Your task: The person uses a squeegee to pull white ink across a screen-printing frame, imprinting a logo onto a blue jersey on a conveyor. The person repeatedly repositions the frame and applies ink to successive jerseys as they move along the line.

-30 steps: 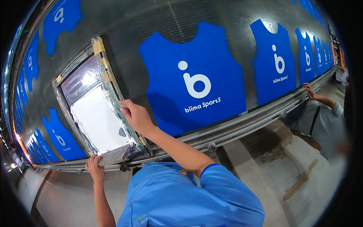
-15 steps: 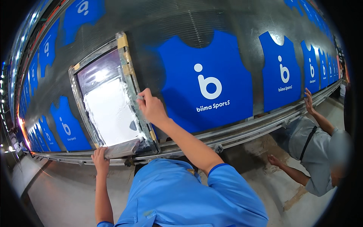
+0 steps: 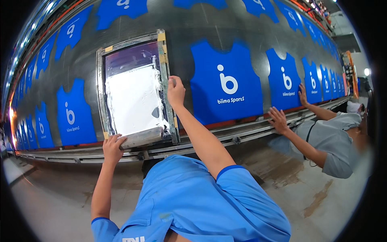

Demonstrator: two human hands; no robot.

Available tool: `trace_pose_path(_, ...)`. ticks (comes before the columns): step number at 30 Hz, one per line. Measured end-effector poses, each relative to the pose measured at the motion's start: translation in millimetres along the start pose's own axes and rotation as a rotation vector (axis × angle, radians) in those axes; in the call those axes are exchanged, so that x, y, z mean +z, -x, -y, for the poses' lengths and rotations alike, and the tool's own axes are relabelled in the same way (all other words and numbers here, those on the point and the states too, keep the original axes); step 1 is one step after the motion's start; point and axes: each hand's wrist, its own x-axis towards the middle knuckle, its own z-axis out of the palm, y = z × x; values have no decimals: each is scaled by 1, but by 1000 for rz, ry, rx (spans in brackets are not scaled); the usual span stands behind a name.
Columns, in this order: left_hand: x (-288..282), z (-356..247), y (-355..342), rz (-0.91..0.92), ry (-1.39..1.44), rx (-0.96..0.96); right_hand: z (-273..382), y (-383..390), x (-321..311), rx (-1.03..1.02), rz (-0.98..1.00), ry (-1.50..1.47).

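"What do the hands have?"

"From my end, the left hand (image 3: 113, 149) grips the near-left corner of the screen frame (image 3: 101, 86), and the right hand (image 3: 176, 94) is closed on its right rail."

"And the frame?"

"I see it over the dark table (image 3: 177, 52), white paste (image 3: 133, 101) across its mesh, between two blue vest-shaped pieces. Further right, a co-worker's hands (image 3: 279, 120) are open beside another blue piece (image 3: 282, 86)."

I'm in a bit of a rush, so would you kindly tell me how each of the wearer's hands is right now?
Left hand: closed on the screen frame at its near left corner.
Right hand: closed at the screen frame's right side.
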Motion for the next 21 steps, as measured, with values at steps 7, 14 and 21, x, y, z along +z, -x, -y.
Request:
trace_pose_path(7,-6,-40,-18,-253,55,17,-32,-34,-36,-320,-169,111)
trace_pose_path(14,-23,-5,-117,-257,98,-87,-38,-35,-55,-199,-92,129)
trace_pose_path(21,-50,53,-245,57,176,-131,-7,-27,-100,-126,164,311)
